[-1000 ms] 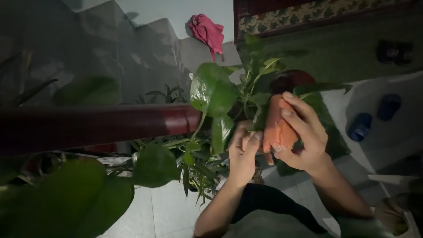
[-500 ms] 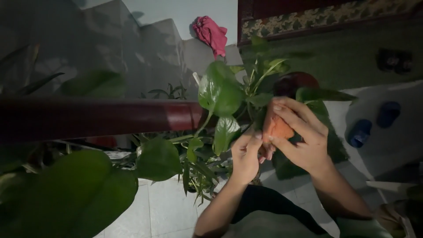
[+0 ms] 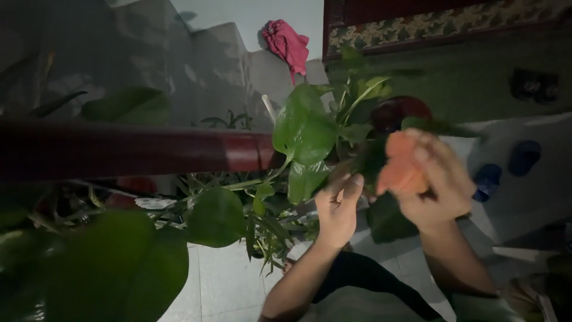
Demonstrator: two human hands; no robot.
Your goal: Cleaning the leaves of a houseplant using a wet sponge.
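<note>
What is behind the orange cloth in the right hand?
Behind the orange cloth, held in the right hand, a dark red round pot shows among large green leaves. The cloth and leaves cover the pot's lower part and whatever it stands on.

A railing (image 3: 119, 149) crosses the left half of the frame, the leafy plant (image 3: 304, 131) at its right end, the left hand (image 3: 336, 209) below those leaves, the right hand (image 3: 438, 185) further right gripping a cloth (image 3: 400, 167), another cloth (image 3: 287, 42) on the steps (image 3: 208, 59) at top centre.
</note>
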